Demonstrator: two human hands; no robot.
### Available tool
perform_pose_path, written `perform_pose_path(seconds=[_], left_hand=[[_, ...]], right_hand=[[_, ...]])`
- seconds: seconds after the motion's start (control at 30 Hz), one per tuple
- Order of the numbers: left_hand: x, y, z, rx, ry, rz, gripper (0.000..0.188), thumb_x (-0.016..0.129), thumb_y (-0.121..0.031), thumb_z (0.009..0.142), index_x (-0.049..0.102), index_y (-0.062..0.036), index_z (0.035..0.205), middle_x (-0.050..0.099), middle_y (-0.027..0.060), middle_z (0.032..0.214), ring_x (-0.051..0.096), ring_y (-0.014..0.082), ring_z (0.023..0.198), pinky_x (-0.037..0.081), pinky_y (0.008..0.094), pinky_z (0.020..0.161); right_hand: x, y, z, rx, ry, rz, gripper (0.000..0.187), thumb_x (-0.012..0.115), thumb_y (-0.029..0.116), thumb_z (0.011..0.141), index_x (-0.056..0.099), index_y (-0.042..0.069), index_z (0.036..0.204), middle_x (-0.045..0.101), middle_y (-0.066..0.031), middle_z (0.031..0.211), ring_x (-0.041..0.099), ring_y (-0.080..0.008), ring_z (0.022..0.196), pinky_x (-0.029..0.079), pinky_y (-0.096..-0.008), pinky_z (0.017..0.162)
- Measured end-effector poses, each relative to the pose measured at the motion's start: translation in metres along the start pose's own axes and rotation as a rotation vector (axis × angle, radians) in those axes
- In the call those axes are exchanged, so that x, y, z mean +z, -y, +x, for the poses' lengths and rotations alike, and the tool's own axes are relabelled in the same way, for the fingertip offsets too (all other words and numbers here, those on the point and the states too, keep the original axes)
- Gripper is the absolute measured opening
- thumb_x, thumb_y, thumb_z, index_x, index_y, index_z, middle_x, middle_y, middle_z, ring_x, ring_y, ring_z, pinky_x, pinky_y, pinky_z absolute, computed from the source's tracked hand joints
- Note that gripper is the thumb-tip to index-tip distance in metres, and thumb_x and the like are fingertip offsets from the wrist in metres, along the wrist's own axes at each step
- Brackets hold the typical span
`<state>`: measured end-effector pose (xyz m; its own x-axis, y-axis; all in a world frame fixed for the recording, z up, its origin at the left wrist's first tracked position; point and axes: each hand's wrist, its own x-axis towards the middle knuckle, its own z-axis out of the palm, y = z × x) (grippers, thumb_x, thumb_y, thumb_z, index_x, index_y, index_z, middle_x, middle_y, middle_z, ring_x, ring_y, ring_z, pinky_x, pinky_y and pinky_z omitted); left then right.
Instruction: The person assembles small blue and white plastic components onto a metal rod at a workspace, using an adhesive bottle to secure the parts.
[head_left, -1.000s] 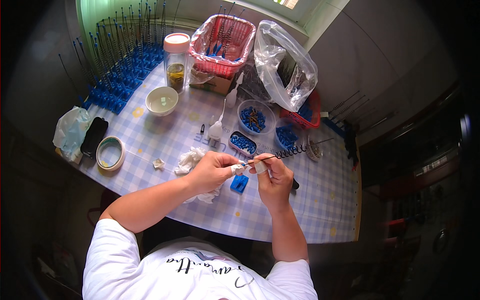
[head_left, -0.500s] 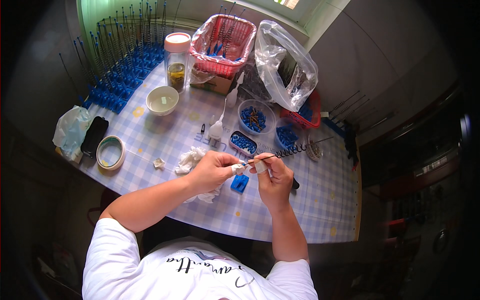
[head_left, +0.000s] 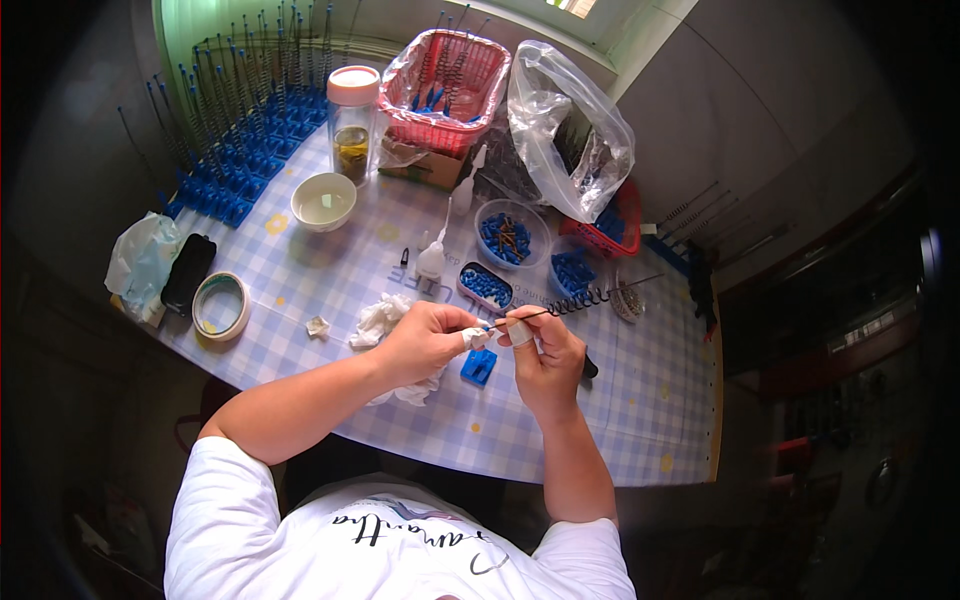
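Observation:
My right hand [head_left: 552, 362] pinches a thin dark metal rod with a coiled spring section [head_left: 580, 302], which points up and to the right. At the rod's near end, my left hand [head_left: 430, 342] is closed with thumb and fingertips on a small blue cap, mostly covered by the fingers. White tape wraps some fingertips of both hands. Just below the fingers a blue slotted block [head_left: 479, 367] lies on the tablecloth. Crumpled white tissue [head_left: 382, 320] sits beside and under my left wrist. Beside my right hand a dark handle [head_left: 591, 369] partly shows.
Ahead are an oblong tin of blue caps [head_left: 486, 285], tubs of blue parts [head_left: 512, 262] [head_left: 572, 272] and squeeze bottles [head_left: 432, 258]. Left stand a tape roll [head_left: 221, 306], bowl [head_left: 324, 202] and tall jar [head_left: 352, 145]. Blue stands with coiled rods [head_left: 240, 165] line the back; a red basket [head_left: 448, 125] stands nearby.
The coiled rod's far end has shifted very slightly. Both hands keep nearly the same place and grip.

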<state>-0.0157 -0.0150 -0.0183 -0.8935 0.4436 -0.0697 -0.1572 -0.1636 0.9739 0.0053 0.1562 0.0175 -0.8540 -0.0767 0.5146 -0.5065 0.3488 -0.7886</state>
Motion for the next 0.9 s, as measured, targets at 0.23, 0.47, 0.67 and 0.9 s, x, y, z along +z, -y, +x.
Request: perform_pose_path(seconds=[0.23,0.47,0.67,0.9], left_hand=[[0.0,-0.005,0.001,-0.06,0.009,0.017,0.023,0.066,-0.016,0.085,0.066,0.0034,0.098,0.059,-0.0031,0.073,0.047,0.0022,0.065,0.038,0.0192,0.055],[0.004,-0.018,-0.004,-0.072,-0.043,0.019,0.022,0.067,-0.012,0.083,0.066,0.0039,0.098,0.063,-0.0006,0.081,0.05,0.0024,0.07,0.04,0.019,0.06],[0.003,-0.008,-0.001,-0.028,0.027,-0.023,0.025,0.069,-0.014,0.082,0.065,0.0026,0.101,0.066,0.003,0.091,0.056,0.0045,0.08,0.042,0.0182,0.068],[0.002,-0.012,0.0,-0.015,0.034,-0.017,0.021,0.066,-0.008,0.083,0.066,0.0002,0.102,0.062,-0.0034,0.081,0.045,0.0002,0.065,0.035,0.0175,0.056]], right_hand=[[-0.001,0.002,0.001,0.003,-0.023,-0.003,0.011,0.06,-0.004,0.081,0.061,0.0,0.091,0.066,-0.0092,0.079,0.067,-0.0161,0.071,0.052,-0.026,0.063],[-0.003,0.004,0.005,-0.103,-0.019,-0.077,0.009,0.06,-0.004,0.082,0.062,-0.001,0.091,0.067,-0.0082,0.082,0.065,-0.0145,0.073,0.052,-0.0263,0.066],[-0.006,0.0,0.003,-0.094,-0.032,-0.089,0.008,0.063,0.0,0.082,0.061,0.001,0.09,0.065,-0.0102,0.082,0.066,-0.019,0.073,0.051,-0.0285,0.066],[-0.003,0.006,0.004,-0.121,-0.062,-0.063,0.008,0.057,-0.004,0.08,0.059,-0.002,0.087,0.062,-0.0143,0.078,0.064,-0.0303,0.073,0.051,-0.0346,0.064]])
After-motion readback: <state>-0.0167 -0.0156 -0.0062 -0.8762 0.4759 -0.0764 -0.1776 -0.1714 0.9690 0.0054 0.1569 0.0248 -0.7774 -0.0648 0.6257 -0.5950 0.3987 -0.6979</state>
